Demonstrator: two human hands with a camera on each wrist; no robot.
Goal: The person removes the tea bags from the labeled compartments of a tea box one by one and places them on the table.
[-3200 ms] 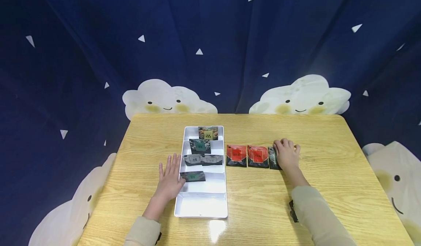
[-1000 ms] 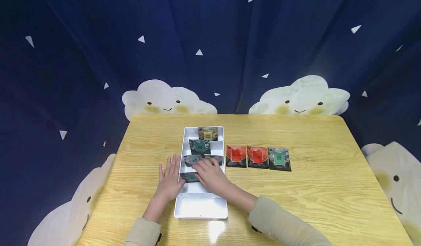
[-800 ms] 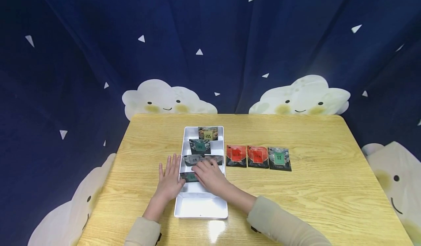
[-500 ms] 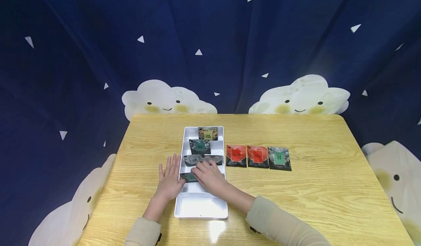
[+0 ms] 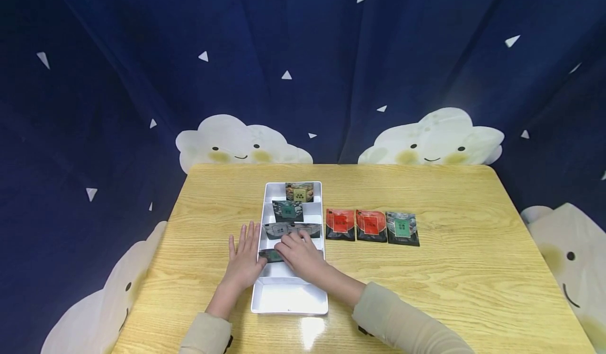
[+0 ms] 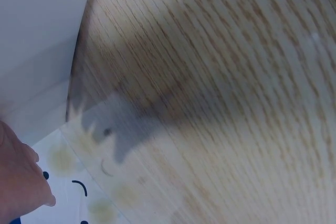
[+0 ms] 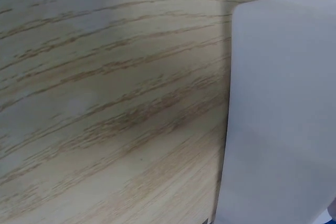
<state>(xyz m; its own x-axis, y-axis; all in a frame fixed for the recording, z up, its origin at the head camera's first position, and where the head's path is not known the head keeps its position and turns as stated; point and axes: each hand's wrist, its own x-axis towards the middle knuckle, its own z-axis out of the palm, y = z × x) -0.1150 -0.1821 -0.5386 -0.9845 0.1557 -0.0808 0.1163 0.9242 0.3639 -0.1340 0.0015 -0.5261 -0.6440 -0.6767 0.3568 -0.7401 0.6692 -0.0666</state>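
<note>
Two hands at the white tray [image 5: 289, 297]: left hand [image 5: 243, 265] open along its left wall, right hand [image 5: 302, 256] curled into its fourth compartment by a green-labelled sachet [image 5: 272, 255], fingertips hidden, grip can't be told. Likely seating sachets; next calls for a gentle withdrawal. Wood-grain table [image 5: 473, 275] beneath tray, three flat sachets [image 5: 371, 225] right, navy curtain [image 5: 322, 43] beyond.

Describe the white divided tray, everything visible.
The glossy, plastic-looking white rectangular tray lies on the light wood-grain table, short side nearest. Dividers form five compartments; the four farthest hold printed sachets. The left hand overlaps its left rim; the right hand is over the fourth, contact unclear.
</note>
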